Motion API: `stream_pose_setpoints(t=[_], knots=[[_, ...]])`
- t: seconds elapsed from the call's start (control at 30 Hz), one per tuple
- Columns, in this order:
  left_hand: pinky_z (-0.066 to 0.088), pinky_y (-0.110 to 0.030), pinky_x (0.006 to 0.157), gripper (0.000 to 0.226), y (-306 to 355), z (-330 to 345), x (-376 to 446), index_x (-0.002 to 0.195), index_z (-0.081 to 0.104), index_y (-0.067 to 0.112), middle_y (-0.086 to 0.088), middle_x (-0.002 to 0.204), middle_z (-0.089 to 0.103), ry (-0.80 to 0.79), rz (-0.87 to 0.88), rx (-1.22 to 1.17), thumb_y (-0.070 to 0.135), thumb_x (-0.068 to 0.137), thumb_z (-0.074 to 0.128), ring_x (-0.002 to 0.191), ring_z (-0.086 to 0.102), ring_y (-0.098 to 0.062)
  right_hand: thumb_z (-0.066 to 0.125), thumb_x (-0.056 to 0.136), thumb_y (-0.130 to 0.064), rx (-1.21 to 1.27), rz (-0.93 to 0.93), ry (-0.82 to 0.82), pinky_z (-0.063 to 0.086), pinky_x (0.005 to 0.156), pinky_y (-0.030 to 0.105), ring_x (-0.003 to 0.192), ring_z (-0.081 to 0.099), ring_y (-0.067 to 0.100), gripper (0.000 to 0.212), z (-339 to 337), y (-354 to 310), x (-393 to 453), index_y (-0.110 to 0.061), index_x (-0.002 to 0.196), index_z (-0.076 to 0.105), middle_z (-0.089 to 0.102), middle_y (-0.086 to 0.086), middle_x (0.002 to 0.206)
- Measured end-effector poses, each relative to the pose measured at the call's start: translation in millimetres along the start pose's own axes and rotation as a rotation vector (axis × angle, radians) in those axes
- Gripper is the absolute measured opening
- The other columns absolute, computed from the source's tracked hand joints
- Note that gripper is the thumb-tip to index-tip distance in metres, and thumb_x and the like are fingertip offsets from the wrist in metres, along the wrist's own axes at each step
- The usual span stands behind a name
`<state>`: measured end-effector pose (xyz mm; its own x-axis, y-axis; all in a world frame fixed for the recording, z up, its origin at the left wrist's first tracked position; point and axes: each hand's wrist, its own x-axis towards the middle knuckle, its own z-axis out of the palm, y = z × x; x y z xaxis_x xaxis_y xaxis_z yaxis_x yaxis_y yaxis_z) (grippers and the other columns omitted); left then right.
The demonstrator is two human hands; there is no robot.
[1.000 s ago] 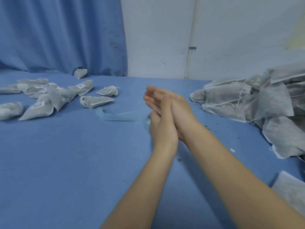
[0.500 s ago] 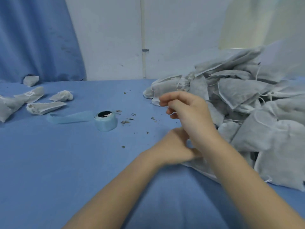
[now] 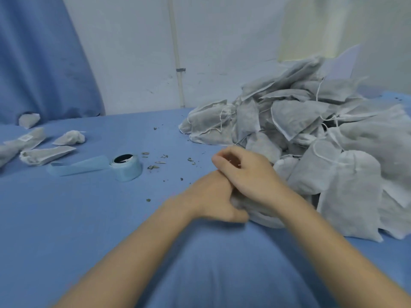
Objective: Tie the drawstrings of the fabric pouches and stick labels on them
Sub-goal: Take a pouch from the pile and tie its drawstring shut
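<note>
A few finished pouches, one visibly labelled, lie at the surface's left edge; a large untied heap fills the right side. Both hands, left and right, clutch one pouch beside the heap, so most work remains.

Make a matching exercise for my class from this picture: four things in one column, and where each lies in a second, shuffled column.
Things
1. label roll
2. pile of untied pouches
3. labelled pouch
4. pouch being worked on

Places
A. far left of the table
B. under the two hands
C. right side of the table
D. left of the hands, its blue strip trailing left

Pairs: 1-D, 2-C, 3-A, 4-B
</note>
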<state>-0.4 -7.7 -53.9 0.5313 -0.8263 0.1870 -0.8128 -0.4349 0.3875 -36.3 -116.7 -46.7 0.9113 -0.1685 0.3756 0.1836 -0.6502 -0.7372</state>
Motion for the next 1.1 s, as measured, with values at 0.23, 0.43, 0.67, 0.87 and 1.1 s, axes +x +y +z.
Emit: stream_pose_setpoints(t=[0.23, 0.43, 0.67, 0.87, 1.1], knots=[[0.046, -0.036, 0.071, 0.042, -48, -42, -33, 0.097, 0.046, 0.026, 0.012, 0.087, 0.055, 0.213, -0.230, 0.159, 0.046, 0.060, 0.048, 0.084, 0.054, -0.019, 0.025, 0.090, -0.068, -0.094, 0.210, -0.096, 0.048, 0.070, 0.032, 0.065, 0.065, 0.013, 0.065, 2, -5, 19, -0.017, 0.084, 0.065, 0.070, -0.006, 0.069], [0.014, -0.031, 0.111, 0.091, -71, -45, -49, 0.139, 0.030, 0.019, 0.005, 0.128, 0.041, 0.082, -0.334, 0.351, 0.051, 0.056, 0.048, 0.130, 0.030, -0.016, 0.044, 0.095, -0.042, -0.245, 0.117, -0.108, 0.031, 0.055, 0.031, 0.059, 0.045, 0.019, 0.053, 27, -12, 42, -0.012, 0.052, 0.047, 0.048, 0.003, 0.053], [0.038, -0.001, 0.069, 0.076, -69, -27, -22, 0.149, 0.016, 0.026, 0.029, 0.088, 0.054, 0.394, -0.312, -0.270, 0.030, 0.086, 0.059, 0.081, 0.054, 0.018, 0.050, 0.093, -0.035, 0.178, 0.101, -0.079, 0.034, 0.050, 0.011, 0.059, 0.055, -0.004, 0.010, 54, -7, 54, -0.033, 0.084, 0.052, 0.062, -0.016, 0.056], [0.043, -0.029, 0.063, 0.016, -81, -34, -23, 0.092, 0.061, 0.035, 0.017, 0.058, 0.052, 0.417, -0.185, 0.012, 0.047, 0.087, 0.051, 0.063, 0.049, -0.004, 0.052, 0.092, -0.042, 0.039, 0.065, 0.031, 0.033, 0.049, 0.011, 0.047, 0.045, -0.002, 0.043, 48, 8, 55, -0.011, 0.064, 0.063, 0.052, -0.020, 0.043], [0.046, -0.029, 0.070, 0.022, -88, -30, -25, 0.073, 0.056, 0.030, 0.014, 0.069, 0.066, 0.508, -0.265, -0.195, 0.030, 0.095, 0.050, 0.069, 0.060, -0.005, 0.053, 0.088, -0.042, 0.606, 0.482, -0.146, 0.019, 0.033, 0.017, 0.034, 0.022, 0.007, 0.048, 45, 2, 55, -0.019, 0.045, 0.051, 0.030, -0.008, 0.040]])
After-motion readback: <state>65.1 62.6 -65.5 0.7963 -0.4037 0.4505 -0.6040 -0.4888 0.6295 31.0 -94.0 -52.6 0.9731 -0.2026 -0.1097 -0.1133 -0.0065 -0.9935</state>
